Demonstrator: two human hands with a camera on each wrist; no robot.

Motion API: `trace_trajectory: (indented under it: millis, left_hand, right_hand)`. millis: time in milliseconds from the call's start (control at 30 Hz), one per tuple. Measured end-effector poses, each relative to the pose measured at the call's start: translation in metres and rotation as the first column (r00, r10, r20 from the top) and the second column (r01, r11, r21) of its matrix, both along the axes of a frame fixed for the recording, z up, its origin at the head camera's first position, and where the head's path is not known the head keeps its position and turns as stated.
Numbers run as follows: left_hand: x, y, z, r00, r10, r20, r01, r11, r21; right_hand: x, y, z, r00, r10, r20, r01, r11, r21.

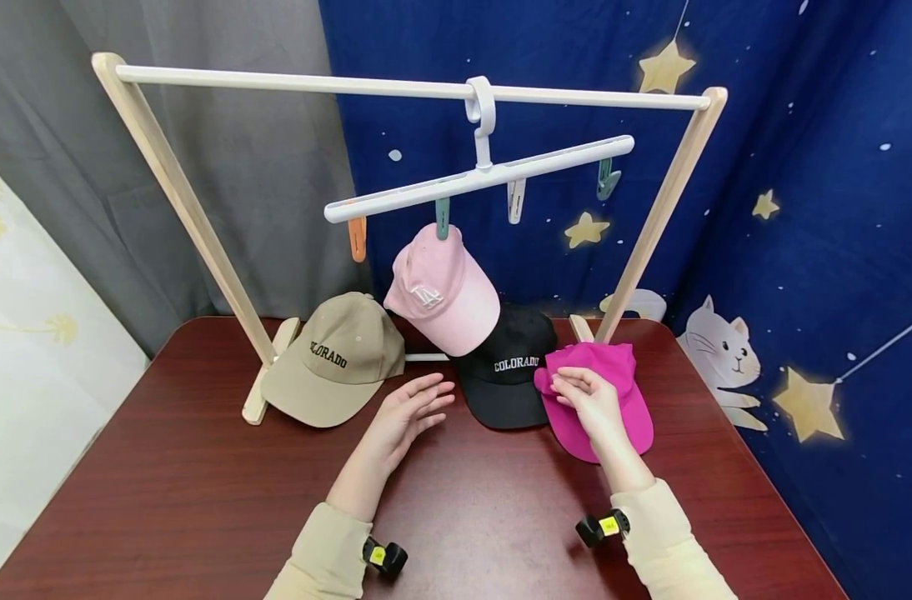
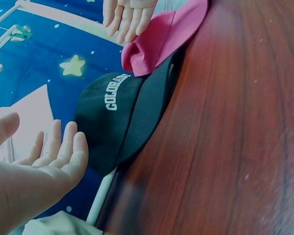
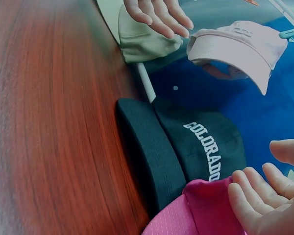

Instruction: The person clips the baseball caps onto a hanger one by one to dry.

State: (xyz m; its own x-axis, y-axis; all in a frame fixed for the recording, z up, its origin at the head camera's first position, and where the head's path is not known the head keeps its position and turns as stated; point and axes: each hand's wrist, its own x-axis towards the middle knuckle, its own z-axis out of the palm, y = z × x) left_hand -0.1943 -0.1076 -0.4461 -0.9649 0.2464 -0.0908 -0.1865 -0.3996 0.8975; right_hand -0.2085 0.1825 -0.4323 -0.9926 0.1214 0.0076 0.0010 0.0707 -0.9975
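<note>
My left hand (image 1: 407, 414) hovers with loosely spread fingers between the tan cap (image 1: 343, 350) and the black cap (image 1: 504, 367), holding nothing. Over the magenta cap (image 1: 627, 408) is my right hand (image 1: 594, 408), its fingers relaxed and overlapping the crown in the head view. In the right wrist view, the fingertips of that hand (image 3: 269, 200) lie right by the magenta cap (image 3: 213, 205). A pink cap (image 1: 444, 292) hangs from a green clip (image 1: 443, 218) on the white hanger (image 1: 403, 198), which tilts down to the left. The black cap bears white "COLORADO" lettering.
A wooden rack with a white rail (image 1: 291, 82) stands on the dark red table (image 1: 471, 517), its posts at either side. Also on the hanger are an orange clip (image 1: 358, 239), a white clip (image 1: 515, 202) and another green clip (image 1: 607, 179). Curtains (image 1: 223, 167) hang behind.
</note>
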Motion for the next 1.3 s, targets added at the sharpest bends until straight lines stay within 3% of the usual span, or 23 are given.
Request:
trace_trajectory:
  millis: [300,700,1000,1300]
  left_hand:
    - [0.0,0.012,-0.004,0.999,-0.047,0.01,0.047,0.999,-0.013]
    - [0.0,0.025,-0.007,0.999,-0.052,0.01,0.052,0.999,0.004]
    - [0.0,0.034,-0.016,0.996,-0.086,0.016,0.086,0.996,-0.015]
    - [-0.001,0.046,-0.022,0.991,-0.127,0.03,0.127,0.992,-0.016]
  right_hand:
    - [0.007,0.017,-0.002,1.0,-0.005,0.001,0.005,0.999,0.038]
    - [0.015,0.037,-0.002,0.999,-0.026,-0.033,0.028,0.997,0.065]
    - [0.019,0.052,-0.003,0.997,-0.062,-0.055,0.064,0.997,0.032]
    - [0.022,0.068,-0.004,0.996,-0.09,-0.029,0.091,0.995,0.043]
